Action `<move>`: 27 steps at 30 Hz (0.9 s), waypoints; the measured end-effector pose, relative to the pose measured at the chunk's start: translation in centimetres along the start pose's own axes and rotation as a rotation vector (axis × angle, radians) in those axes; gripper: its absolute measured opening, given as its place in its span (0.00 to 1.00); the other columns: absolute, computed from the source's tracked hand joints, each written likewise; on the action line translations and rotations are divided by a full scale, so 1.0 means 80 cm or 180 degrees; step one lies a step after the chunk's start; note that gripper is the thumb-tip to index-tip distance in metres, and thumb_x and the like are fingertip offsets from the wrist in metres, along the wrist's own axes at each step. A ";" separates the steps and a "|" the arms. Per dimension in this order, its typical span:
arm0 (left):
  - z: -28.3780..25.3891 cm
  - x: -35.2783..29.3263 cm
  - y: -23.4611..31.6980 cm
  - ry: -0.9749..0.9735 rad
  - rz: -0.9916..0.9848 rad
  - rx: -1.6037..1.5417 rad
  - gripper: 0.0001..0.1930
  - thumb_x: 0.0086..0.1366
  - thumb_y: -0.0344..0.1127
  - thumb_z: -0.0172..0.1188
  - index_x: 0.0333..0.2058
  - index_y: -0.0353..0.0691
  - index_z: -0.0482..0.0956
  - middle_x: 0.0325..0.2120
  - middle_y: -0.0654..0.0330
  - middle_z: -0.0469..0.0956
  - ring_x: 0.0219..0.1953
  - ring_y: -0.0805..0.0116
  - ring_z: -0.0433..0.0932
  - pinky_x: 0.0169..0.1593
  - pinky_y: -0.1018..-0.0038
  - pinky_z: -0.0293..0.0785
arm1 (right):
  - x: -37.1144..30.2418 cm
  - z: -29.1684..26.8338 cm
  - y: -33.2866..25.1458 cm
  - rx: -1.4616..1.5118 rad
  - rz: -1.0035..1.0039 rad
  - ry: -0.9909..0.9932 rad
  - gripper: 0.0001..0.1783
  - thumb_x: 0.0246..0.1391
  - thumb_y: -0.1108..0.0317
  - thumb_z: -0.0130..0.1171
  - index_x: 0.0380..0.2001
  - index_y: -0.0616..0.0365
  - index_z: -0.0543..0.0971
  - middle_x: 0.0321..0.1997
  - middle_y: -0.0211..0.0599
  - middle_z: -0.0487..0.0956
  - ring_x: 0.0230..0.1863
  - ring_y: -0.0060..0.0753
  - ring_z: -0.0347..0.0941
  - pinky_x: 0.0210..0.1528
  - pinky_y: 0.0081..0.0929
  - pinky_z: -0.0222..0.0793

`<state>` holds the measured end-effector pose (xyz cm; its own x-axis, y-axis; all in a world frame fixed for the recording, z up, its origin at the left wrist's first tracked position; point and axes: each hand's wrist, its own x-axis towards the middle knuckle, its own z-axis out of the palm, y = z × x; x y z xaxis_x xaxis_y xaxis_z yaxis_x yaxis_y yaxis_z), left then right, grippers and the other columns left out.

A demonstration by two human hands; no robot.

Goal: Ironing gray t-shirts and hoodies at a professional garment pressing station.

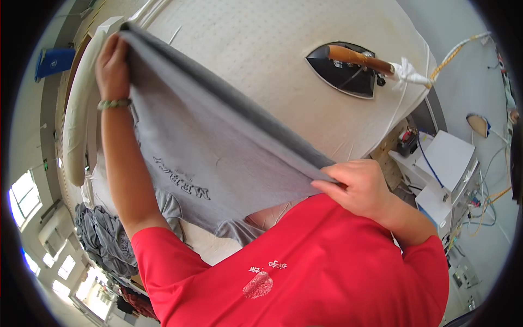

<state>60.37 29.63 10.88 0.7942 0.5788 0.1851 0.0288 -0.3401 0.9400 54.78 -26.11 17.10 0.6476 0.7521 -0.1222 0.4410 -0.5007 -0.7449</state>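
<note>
Stretching a soft grey fabric garment with dark lettering (pixel 174 125), a left hand (pixel 113 71) curled closed over the far corner while a right hand (pixel 359 185) gripped the near edge in a tight pinch. Spreading looked well under way, the cloth pulled taut but not yet laid flat. The garment slanted between the two hands, over a cream, cloth-covered table (pixel 256 60), where a black, pointed iron with a brown handle (pixel 338 71) rested beyond it, untouched and apart from both hands

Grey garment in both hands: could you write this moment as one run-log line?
left hand: gripping | right hand: gripping | grey garment: stretched between them | iron: on table, untouched
</note>
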 end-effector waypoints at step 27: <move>0.200 -0.081 -0.101 0.0178 0.1109 0.2604 0.05 0.68 0.33 0.67 0.41 0.44 0.85 0.38 0.59 0.83 0.40 0.52 0.83 0.43 0.58 0.80 | 0.175 0.068 0.104 -0.0450 0.1406 -0.0891 0.28 0.53 0.45 0.73 0.45 0.58 0.87 0.39 0.47 0.88 0.44 0.52 0.86 0.47 0.45 0.79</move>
<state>64.65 16.78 -2.51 0.8086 0.3716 0.4561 0.2324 -0.9140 0.3327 64.13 -17.38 5.62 0.6084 0.5328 -0.5881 0.2562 -0.8333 -0.4899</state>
